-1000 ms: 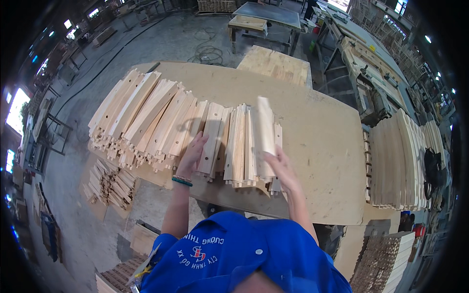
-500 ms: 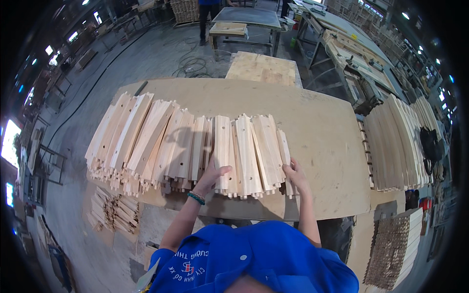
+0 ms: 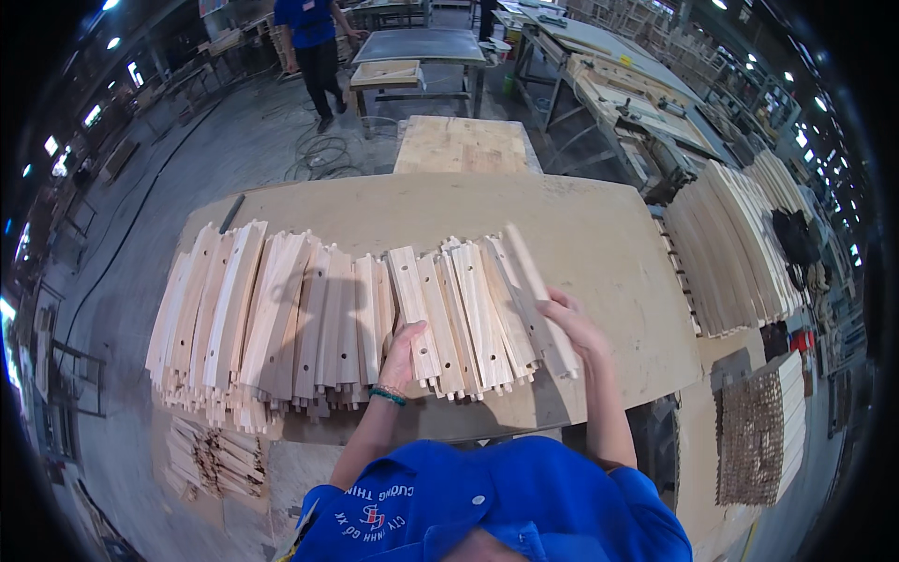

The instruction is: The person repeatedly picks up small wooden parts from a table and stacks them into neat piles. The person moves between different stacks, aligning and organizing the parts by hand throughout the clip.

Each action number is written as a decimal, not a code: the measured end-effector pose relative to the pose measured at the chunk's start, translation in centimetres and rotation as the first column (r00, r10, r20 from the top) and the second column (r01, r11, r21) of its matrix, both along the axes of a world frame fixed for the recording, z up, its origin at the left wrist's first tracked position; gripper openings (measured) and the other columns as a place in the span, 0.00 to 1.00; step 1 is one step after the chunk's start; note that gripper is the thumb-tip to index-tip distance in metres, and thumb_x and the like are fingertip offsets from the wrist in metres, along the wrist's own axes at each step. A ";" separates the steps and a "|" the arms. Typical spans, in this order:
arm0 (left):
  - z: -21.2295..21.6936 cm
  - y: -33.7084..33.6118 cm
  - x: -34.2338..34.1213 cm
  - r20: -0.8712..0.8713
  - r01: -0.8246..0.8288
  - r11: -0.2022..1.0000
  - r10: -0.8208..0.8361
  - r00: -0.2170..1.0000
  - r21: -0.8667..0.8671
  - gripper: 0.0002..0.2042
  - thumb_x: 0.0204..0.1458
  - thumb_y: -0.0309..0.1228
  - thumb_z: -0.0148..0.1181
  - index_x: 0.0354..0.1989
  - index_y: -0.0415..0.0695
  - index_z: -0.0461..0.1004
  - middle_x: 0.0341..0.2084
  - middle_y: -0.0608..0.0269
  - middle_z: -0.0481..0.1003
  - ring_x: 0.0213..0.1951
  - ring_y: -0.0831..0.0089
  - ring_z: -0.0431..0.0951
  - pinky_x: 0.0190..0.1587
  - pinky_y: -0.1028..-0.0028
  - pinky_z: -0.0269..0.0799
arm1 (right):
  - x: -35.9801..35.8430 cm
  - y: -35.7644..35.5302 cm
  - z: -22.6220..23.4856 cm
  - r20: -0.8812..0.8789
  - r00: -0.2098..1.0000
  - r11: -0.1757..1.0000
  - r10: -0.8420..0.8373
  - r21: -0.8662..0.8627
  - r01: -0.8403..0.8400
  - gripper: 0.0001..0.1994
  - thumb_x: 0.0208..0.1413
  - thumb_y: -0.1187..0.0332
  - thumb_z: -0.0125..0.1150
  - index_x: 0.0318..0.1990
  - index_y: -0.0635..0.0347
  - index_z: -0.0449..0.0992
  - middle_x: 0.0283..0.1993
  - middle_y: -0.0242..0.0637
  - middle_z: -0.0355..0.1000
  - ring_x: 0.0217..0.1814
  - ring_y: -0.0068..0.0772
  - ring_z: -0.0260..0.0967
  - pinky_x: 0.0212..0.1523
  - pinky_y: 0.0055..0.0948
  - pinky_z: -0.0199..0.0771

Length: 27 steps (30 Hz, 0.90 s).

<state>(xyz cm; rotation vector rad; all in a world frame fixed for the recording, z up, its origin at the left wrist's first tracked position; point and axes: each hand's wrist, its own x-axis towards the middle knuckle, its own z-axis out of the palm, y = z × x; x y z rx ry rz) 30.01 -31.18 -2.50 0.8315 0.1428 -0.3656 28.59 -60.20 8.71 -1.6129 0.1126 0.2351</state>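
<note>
Pale wooden slats with pegged ends and small round holes lie side by side in heaps across a board-topped table (image 3: 618, 281). My right hand (image 3: 579, 330) is closed on a wooden slat (image 3: 536, 286), blurred by motion, at the right end of the nearer heap (image 3: 473, 323). My left hand (image 3: 400, 358) is wrapped round the lower part of another slat (image 3: 409, 295) at that heap's left edge, its thumb on top. Left of it spreads a larger heap of slats (image 3: 225, 309), partly under a shadow.
A dark bar (image 3: 232, 214) lies at the table's far left corner. Stacked boards (image 3: 726, 248) stand to the right, with another stack (image 3: 754, 440) below them. Loose sticks (image 3: 215, 454) lie low at the left. A person (image 3: 314, 51) in blue walks beyond, near a workbench (image 3: 421, 47).
My right hand has lifted the rightmost slat and tilted it. The slat at my left hand now leans left. The view has shifted, and more of the far person shows.
</note>
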 end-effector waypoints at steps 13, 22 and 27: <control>1.3 -0.9 -0.3 0.101 -0.068 0.993 0.058 0.993 0.095 0.37 0.55 0.37 0.52 0.69 0.50 0.37 0.60 0.53 0.57 0.59 0.65 0.62 0.59 0.66 0.62 | 1.3 2.3 -4.3 0.021 1.000 0.969 0.000 -0.248 0.006 0.42 0.49 0.52 0.61 0.66 0.65 0.49 0.65 0.54 0.50 0.67 0.47 0.49 0.64 0.37 0.53; 0.8 -1.6 -0.4 0.189 -0.074 0.941 0.011 0.982 0.330 0.37 0.58 0.49 0.47 0.68 0.40 0.38 0.64 0.51 0.50 0.65 0.65 0.52 0.64 0.69 0.48 | 2.8 1.5 -6.2 -0.057 0.993 0.984 0.103 -0.138 -0.110 0.50 0.50 0.46 0.58 0.68 0.68 0.34 0.72 0.51 0.31 0.74 0.43 0.30 0.70 0.35 0.38; -1.1 -1.4 0.1 0.360 -0.201 0.780 -0.033 0.932 0.592 0.40 0.58 0.51 0.46 0.67 0.35 0.36 0.64 0.44 0.48 0.66 0.60 0.50 0.65 0.68 0.45 | 4.6 0.5 -6.8 -0.082 0.992 0.994 0.097 -0.037 -0.100 0.50 0.52 0.44 0.55 0.68 0.68 0.32 0.73 0.50 0.28 0.75 0.38 0.26 0.70 0.32 0.34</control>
